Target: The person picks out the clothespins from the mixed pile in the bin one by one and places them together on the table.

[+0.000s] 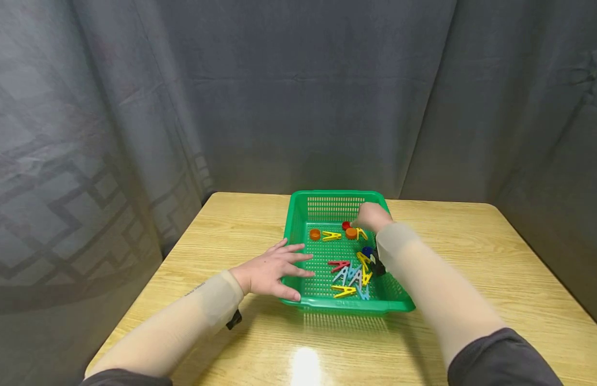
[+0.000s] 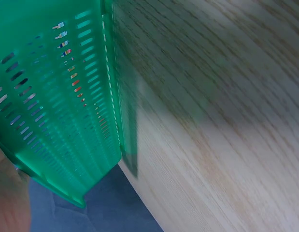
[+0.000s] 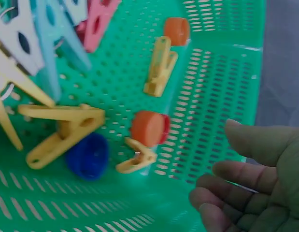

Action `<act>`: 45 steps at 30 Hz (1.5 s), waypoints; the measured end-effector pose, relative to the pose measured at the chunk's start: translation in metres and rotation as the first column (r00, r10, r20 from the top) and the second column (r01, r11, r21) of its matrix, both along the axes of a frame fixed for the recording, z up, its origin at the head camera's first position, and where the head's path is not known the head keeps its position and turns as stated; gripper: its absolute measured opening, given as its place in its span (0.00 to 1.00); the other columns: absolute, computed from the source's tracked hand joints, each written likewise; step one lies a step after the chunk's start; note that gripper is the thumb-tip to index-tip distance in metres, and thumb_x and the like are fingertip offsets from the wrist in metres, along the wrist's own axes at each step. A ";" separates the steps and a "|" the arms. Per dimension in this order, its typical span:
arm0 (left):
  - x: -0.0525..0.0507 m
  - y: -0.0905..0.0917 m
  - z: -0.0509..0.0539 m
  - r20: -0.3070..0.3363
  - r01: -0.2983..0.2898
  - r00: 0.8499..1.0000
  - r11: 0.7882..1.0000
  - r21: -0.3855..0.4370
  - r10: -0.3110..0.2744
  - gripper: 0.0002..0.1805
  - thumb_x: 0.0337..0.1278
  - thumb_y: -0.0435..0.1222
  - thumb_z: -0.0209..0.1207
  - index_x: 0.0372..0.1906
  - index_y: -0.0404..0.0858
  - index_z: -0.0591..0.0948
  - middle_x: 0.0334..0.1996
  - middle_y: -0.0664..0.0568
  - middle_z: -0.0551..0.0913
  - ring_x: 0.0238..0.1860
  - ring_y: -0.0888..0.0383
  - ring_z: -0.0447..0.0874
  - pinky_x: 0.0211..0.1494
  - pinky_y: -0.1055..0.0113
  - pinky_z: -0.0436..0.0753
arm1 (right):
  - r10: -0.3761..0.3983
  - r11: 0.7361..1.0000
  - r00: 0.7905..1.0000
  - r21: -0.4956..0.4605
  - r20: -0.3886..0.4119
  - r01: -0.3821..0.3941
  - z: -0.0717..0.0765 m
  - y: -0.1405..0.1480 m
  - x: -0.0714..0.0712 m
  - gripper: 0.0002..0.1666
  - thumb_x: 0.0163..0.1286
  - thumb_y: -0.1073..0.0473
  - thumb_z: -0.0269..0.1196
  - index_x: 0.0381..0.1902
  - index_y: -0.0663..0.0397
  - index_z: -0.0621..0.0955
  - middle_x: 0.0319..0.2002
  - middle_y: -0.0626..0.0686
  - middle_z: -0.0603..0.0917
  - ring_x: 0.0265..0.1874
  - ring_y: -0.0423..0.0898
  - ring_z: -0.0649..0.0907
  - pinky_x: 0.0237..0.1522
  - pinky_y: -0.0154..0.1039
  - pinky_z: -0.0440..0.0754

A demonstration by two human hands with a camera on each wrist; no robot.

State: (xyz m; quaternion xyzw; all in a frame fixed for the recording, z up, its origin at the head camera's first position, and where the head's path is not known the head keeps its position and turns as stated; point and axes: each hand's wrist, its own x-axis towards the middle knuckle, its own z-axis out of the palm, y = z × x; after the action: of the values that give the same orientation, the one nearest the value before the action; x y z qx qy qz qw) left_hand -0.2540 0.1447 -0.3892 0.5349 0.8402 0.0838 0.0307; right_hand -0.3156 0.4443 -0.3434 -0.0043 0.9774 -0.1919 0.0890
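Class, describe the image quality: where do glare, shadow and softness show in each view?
Head: white glare on the table at the picture's bottom edge; left wrist: broad shadow darkening the wood beside the green basket, most strongly toward the top; right wrist: slightly soft overall, with the right hand rather dim.

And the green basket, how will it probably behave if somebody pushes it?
The green basket is probably light for its size, since its walls are full of slots. It would likely slide rather than tip, because it sits wide and low on the table. The clothespins lie loose inside, so they might shift with a sudden push.
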 end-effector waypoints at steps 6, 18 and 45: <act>0.001 0.001 0.002 0.024 0.006 1.000 1.000 0.003 -0.007 0.34 0.56 0.65 0.52 0.63 0.53 0.77 0.71 0.51 0.64 0.75 0.50 0.45 0.73 0.42 0.39 | -0.018 0.998 0.995 0.059 0.101 0.012 -0.019 0.001 -0.002 0.14 0.65 0.57 0.64 0.39 0.65 0.82 0.37 0.59 0.82 0.32 0.50 0.77 0.36 0.44 0.77; 0.003 0.002 0.001 0.013 0.002 1.000 1.000 -0.004 -0.002 0.33 0.55 0.65 0.53 0.62 0.54 0.78 0.72 0.55 0.63 0.76 0.52 0.44 0.73 0.44 0.38 | 0.049 0.989 0.979 0.127 0.198 -0.075 -0.044 -0.001 -0.007 0.25 0.67 0.56 0.64 0.54 0.70 0.76 0.49 0.63 0.79 0.40 0.52 0.78 0.47 0.48 0.77; 0.004 0.001 0.002 0.022 -0.002 1.000 1.000 -0.004 0.002 0.33 0.55 0.64 0.53 0.62 0.54 0.78 0.71 0.54 0.63 0.76 0.52 0.44 0.73 0.44 0.38 | 0.213 0.947 0.958 0.201 0.193 -0.251 -0.045 -0.012 -0.008 0.17 0.64 0.58 0.66 0.50 0.60 0.84 0.47 0.56 0.83 0.42 0.50 0.79 0.48 0.44 0.79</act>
State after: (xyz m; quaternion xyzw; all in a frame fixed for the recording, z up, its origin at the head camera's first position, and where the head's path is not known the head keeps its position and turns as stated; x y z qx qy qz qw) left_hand -0.2503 0.1456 -0.3870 0.5331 0.8405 0.0881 0.0408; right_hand -0.3233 0.4320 -0.3887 -0.0933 0.9743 -0.0688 0.1932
